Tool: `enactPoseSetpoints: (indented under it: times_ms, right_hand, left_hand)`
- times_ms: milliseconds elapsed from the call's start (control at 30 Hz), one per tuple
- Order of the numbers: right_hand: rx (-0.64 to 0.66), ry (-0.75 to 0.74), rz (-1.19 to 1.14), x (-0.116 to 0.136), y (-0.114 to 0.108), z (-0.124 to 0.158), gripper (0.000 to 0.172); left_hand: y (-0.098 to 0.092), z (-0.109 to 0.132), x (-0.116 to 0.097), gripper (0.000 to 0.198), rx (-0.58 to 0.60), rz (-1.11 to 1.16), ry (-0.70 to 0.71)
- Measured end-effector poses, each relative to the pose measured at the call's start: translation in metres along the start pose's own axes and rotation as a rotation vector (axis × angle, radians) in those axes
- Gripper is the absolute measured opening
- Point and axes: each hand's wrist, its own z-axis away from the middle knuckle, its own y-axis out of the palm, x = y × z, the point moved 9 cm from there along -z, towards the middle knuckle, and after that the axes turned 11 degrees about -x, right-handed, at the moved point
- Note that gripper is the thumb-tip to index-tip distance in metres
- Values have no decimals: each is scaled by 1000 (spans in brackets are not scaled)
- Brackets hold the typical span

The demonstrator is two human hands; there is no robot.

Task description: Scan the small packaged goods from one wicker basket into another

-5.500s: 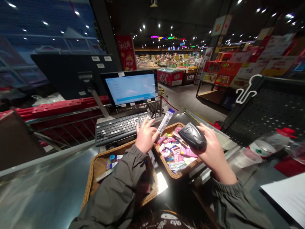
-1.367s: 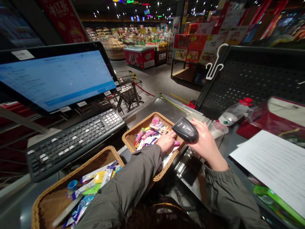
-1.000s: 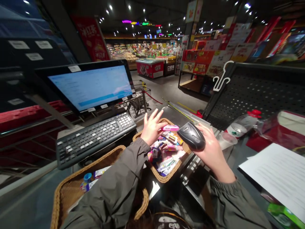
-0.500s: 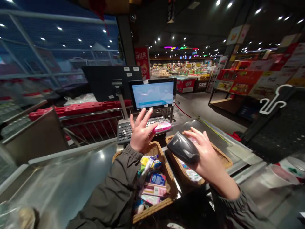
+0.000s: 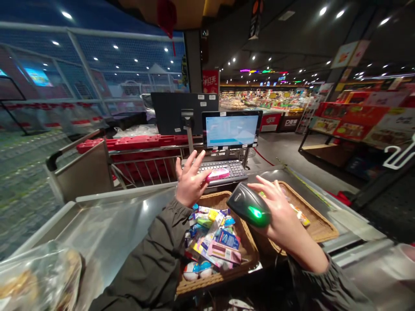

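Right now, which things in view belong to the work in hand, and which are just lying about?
Seemingly in the work: green-lit scanner in the right hand; pink packet in the left hand; fuller basket; other basket; monitor.

Seemingly just about: plastic bag; displayed boxes; red banner.

There's room left of the left hand (image 5: pixel 190 183) over the counter (image 5: pixel 119 229); keyboard (image 5: pixel 236 166) blocks ahead, scanner (image 5: pixel 241 198) rightward.
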Motion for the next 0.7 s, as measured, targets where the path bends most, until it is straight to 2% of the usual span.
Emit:
enactPoseSetpoints:
  times_ms: [200, 400, 533, 700]
  right_hand:
    - [0, 14, 10, 3, -1, 2, 37]
    - [4, 38, 19, -2, -2, 6, 38]
    - [25, 63, 24, -9, 0, 10, 38]
    - [87, 121, 20, -20, 7, 19, 34]
  left_hand:
    - [2, 4, 2, 19, 22, 24, 10]
    - [12, 13, -1, 17, 78, 52, 0]
    - [27, 27, -7, 16, 184, 96, 6]
    - [55, 56, -21, 12, 397, 183, 35]
